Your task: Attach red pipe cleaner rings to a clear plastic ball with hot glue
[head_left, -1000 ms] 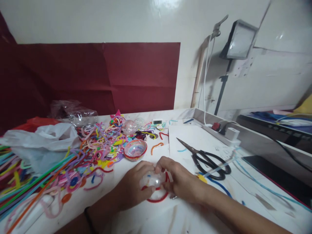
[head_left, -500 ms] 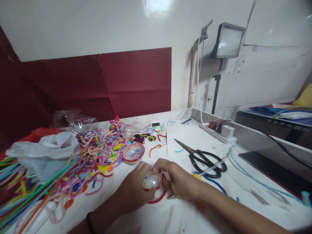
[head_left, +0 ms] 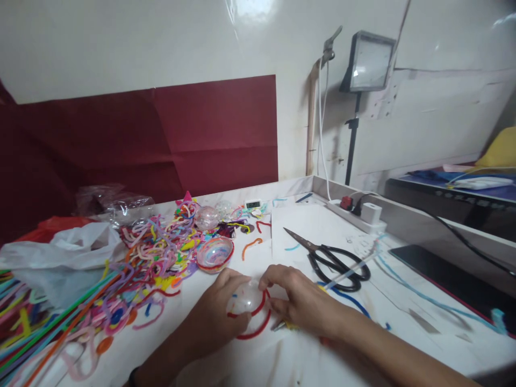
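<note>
My left hand (head_left: 220, 314) wraps round the left side of a clear plastic half-ball (head_left: 244, 295) with small coloured specks, its dome facing up. Along the edge of the half-ball runs a red pipe cleaner (head_left: 258, 328), part of it looping out toward the table's front. At the right side, my right hand (head_left: 296, 295) pinches the red pipe cleaner against the rim between thumb and fingers. A small metal tip (head_left: 279, 325) with a bit of yellow shows beneath my right hand; the remainder is hidden. Beyond my left hand sits a colourful bowl-shaped half-ball (head_left: 215, 252) with a red rim.
Black-handled scissors (head_left: 338, 263) lie on white paper to the right, near a blue pipe cleaner (head_left: 358, 301). A tangled heap of pipe cleaners (head_left: 157, 252) and a white plastic bag (head_left: 60, 252) fill the left. A dark phone-like slab (head_left: 439, 279) and power strip (head_left: 355, 215) are right.
The fingers of my right hand have shifted right along the rim, so more of the clear half-ball and the red pipe cleaner shows. The camera view has turned slightly right.
</note>
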A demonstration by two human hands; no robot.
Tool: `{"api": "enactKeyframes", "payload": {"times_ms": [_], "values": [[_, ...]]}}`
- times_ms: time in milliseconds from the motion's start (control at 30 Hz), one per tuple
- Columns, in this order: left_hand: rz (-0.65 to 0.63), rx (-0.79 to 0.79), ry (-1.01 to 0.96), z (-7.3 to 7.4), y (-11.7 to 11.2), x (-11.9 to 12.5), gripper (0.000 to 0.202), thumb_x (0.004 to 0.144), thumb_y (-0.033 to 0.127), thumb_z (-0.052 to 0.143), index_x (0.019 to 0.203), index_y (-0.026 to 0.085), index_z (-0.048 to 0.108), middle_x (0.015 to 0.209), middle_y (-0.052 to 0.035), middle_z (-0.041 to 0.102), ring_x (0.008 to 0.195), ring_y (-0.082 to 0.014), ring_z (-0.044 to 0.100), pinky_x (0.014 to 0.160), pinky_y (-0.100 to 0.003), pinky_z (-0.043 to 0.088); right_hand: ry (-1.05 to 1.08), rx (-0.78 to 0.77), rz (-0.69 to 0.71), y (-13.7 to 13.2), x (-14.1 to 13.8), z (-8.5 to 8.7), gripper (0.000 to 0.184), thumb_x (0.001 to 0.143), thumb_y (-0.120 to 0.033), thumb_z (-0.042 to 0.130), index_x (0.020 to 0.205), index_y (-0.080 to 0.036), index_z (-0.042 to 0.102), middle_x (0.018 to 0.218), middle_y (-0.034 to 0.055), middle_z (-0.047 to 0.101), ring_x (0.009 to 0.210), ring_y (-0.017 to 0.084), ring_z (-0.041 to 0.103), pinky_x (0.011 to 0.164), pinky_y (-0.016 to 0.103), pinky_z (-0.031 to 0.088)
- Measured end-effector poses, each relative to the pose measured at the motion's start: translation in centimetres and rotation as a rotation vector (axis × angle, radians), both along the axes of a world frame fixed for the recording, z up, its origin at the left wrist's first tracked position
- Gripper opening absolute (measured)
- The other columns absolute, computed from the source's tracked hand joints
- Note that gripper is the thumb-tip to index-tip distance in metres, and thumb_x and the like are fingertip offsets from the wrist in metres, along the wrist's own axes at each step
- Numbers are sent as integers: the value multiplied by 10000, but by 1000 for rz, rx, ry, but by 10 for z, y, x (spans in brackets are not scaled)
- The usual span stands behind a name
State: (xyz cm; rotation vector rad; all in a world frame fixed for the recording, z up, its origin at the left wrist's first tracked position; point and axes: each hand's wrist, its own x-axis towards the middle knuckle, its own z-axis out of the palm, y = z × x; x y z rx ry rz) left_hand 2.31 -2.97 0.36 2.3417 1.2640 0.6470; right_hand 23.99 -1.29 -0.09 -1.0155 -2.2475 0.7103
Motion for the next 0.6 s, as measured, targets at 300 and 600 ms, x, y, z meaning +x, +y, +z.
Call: {"api": "enactKeyframes", "payload": {"times_ms": [300, 600], "values": [[10, -9, -17, -5, 0, -3, 513, 710, 83, 585, 1214, 173, 569, 1172, -79, 549, 1121, -229, 541, 1013, -356, 433, 11, 13, 27, 10, -3, 0, 325, 693, 33, 623, 923, -195, 650, 958, 25, 689, 906, 191, 624, 820, 297, 457], [-17, 8, -52, -8, 2, -3, 476, 725, 90, 591, 1188, 201, 580, 1162, -68, 558, 1108, -227, 550, 995, -356, 445, -17, 45, 9, 11, -9, -3, 323, 672, 48, 661, 891, -189, 644, 939, 29, 680, 889, 196, 625, 808, 301, 446]]}}
